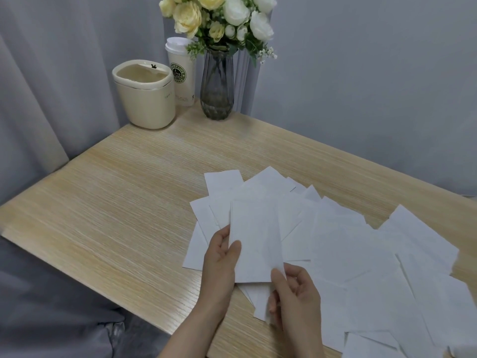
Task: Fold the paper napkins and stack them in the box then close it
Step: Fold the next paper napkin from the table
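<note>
Left hand [222, 257] and right hand [291, 293] both pinch one napkin [254, 236] by lower edge. Likely light, limp, easily torn; best held at corners.

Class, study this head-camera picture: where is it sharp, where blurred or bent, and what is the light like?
Head view: soft, even light, faint shadows; wide-angle lens bows the table edges; the held napkin and both hands, left hand and right hand, look slightly soft; corners blur.

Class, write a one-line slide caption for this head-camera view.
Both hands, left and right, hold one napkin above scattered napkins on a wooden table.
</note>
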Motion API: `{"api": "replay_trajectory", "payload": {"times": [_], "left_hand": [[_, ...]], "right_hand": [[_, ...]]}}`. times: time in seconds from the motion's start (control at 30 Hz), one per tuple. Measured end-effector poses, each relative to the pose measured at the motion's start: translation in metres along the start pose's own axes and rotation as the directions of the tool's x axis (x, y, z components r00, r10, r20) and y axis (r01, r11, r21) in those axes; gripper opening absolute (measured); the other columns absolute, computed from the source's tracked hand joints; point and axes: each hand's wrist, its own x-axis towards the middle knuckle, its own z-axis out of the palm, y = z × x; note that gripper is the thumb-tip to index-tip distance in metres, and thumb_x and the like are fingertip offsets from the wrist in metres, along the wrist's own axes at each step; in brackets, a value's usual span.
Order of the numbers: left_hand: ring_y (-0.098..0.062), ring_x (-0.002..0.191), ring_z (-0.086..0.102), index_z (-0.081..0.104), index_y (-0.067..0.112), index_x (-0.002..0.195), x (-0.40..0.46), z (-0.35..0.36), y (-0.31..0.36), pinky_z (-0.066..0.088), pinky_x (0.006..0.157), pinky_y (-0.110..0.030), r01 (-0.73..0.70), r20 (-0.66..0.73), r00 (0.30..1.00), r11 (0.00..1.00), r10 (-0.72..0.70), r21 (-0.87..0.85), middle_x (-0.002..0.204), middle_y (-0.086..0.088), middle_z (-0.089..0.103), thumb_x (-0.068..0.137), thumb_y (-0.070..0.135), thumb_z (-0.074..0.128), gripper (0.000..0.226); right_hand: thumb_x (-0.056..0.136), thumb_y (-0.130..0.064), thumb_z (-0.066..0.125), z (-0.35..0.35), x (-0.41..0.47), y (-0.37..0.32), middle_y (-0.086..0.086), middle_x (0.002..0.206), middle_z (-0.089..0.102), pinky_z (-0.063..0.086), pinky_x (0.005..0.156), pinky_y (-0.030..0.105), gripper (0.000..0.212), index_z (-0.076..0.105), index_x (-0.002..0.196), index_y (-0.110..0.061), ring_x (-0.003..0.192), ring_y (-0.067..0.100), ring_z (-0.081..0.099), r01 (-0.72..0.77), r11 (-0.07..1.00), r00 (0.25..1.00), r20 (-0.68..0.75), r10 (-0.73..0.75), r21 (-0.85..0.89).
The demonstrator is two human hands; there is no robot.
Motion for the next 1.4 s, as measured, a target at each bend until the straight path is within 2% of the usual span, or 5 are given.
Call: {"api": "replay_trajectory", "payload": {"times": [0.2, 0.47, 0.7, 0.97, 1.4], "left_hand": [[-0.017, 0.103, 0.07, 0.06, 0.021, 0.121, -0.004, 0.001, 0.004, 0.054, 0.086, -0.035, 0.007, 0.006, 1.0, 0.999, -0.007, -0.042, 0.11, 0.004, 0.074, 0.099, 0.007, 0.05, 0.027], [-0.013, 0.099, 0.07, 0.064, 0.031, 0.115, -0.021, 0.019, 0.006, 0.055, 0.078, -0.028, 0.001, 0.149, 0.989, 1.0, -0.003, 0.017, 0.106, 0.006, 0.074, 0.1, 0.019, 0.051, 0.023], [-0.013, 0.1, 0.07, 0.061, 0.027, 0.119, -0.027, 0.03, 0.009, 0.056, 0.078, -0.026, -0.006, 0.18, 0.984, 0.999, -0.003, 0.048, 0.108, 0.006, 0.074, 0.101, 0.02, 0.048, 0.023], [-0.017, 0.09, 0.072, 0.059, 0.032, 0.119, -0.034, 0.043, 0.012, 0.058, 0.054, -0.036, 0.044, 0.237, 0.97, 0.997, -0.059, 0.065, 0.105, 0.008, 0.072, 0.1, 0.024, 0.052, 0.022], [-0.009, 0.1, 0.069, 0.06, 0.025, 0.12, -0.038, 0.066, 0.005, 0.057, 0.076, -0.021, -0.067, 0.148, 0.988, 0.994, 0.053, 0.09, 0.109, 0.01, 0.072, 0.098, 0.012, 0.053, 0.026]], "right_hand": [[0.087, -0.017, 0.064, -0.009, 0.007, -0.009, -0.021, 0.106, 0.061, 0.043, 0.075, 0.02, 0.034, 0.056, 0.111, -0.039, 0.086, 0.002, 0.056, 0.292, 0.915, 0.948, -0.041, -0.315, -0.278], [0.099, -0.03, 0.043, -0.015, 0.017, -0.017, -0.032, 0.142, 0.032, 0.031, 0.103, 0.011, 0.053, 0.023, 0.147, -0.042, 0.128, -0.015, 0.034, 0.181, 0.967, 0.976, 0.151, -0.154, -0.182], [0.099, -0.021, 0.047, -0.022, 0.015, -0.016, -0.046, 0.11, 0.039, 0.034, 0.067, -0.009, 0.058, 0.016, 0.138, -0.053, 0.089, -0.04, 0.038, 0.162, 0.985, 0.983, 0.092, -0.157, -0.056], [0.099, -0.024, 0.046, -0.032, 0.013, -0.016, -0.03, 0.14, 0.036, 0.034, 0.11, 0.027, 0.053, 0.025, 0.142, -0.047, 0.128, -0.005, 0.04, 0.178, 0.981, 0.982, 0.084, -0.172, -0.071], [0.089, -0.011, 0.063, -0.056, 0.009, -0.018, -0.025, 0.098, 0.067, 0.047, 0.074, 0.007, 0.06, 0.041, 0.137, -0.04, 0.093, -0.014, 0.061, 0.244, 0.968, 0.97, 0.021, -0.244, -0.054]]}}
